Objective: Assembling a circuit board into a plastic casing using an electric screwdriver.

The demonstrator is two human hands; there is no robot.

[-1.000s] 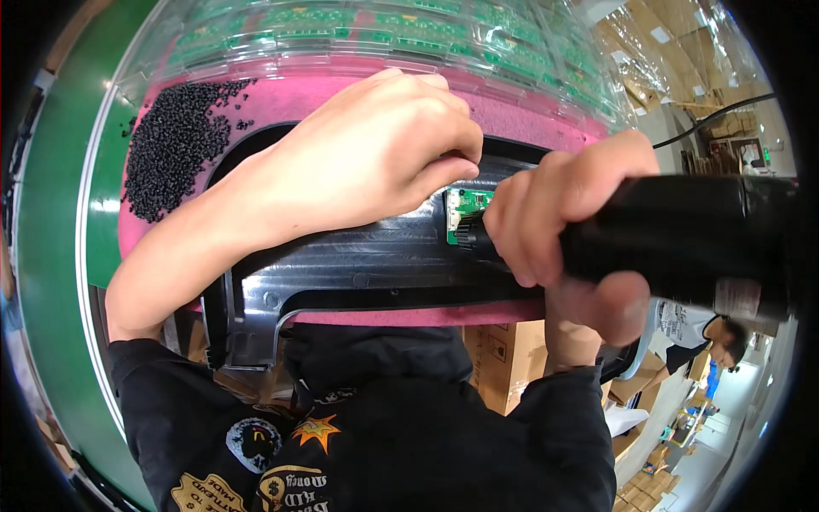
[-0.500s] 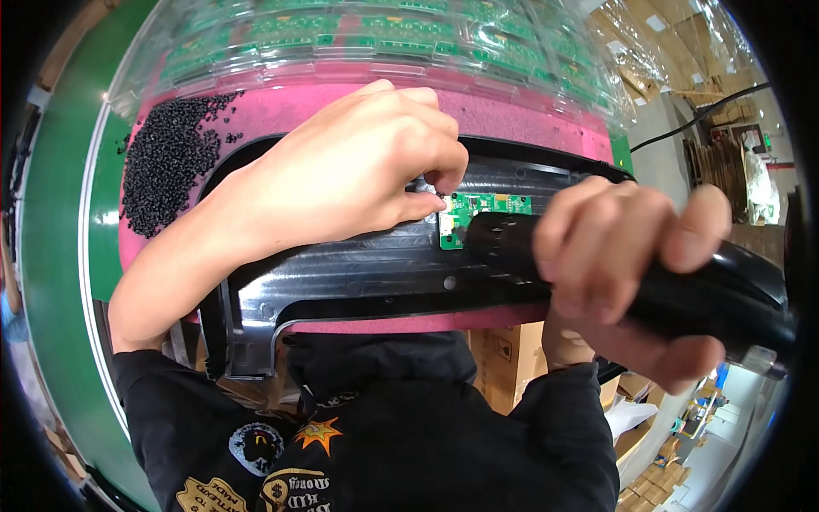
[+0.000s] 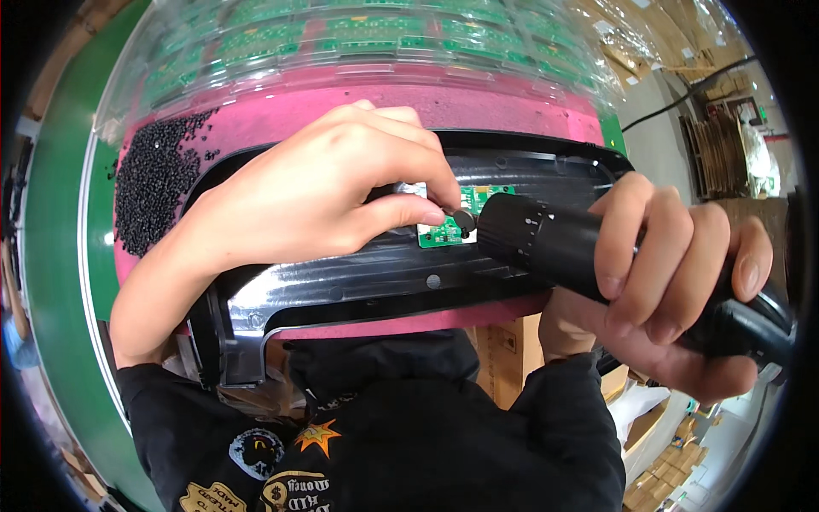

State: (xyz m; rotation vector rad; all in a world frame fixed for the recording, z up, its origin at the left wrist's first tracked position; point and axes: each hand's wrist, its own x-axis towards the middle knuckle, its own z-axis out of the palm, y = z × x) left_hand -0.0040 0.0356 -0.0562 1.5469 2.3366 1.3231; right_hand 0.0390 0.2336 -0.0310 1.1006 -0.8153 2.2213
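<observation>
My right hand [image 3: 674, 264] is wrapped round a black electric screwdriver [image 3: 537, 235], whose nose points left over a green circuit board [image 3: 439, 236]. The board lies inside a long black plastic housing [image 3: 358, 273]. My left hand [image 3: 341, 188] reaches over the housing, thumb and forefinger pinched together beside the round dark tip [image 3: 463, 221] of the screwdriver. Whatever small dark piece sits between those fingertips is too small to name. Part of the board is hidden by the left fingers and the screwdriver.
A heap of small black screws [image 3: 158, 183] lies left on the pink mat [image 3: 281, 101]. Clear plastic trays [image 3: 341, 60] with several green boards stand at the far side. Cardboard boxes [image 3: 512, 358] are below the mat, and a black cable [image 3: 691, 90] hangs at right.
The screwdriver and my right hand have shifted right, and the tool's nose has risen. My left fingertips have moved slightly right and down to meet its tip. The whole view has shifted a little.
</observation>
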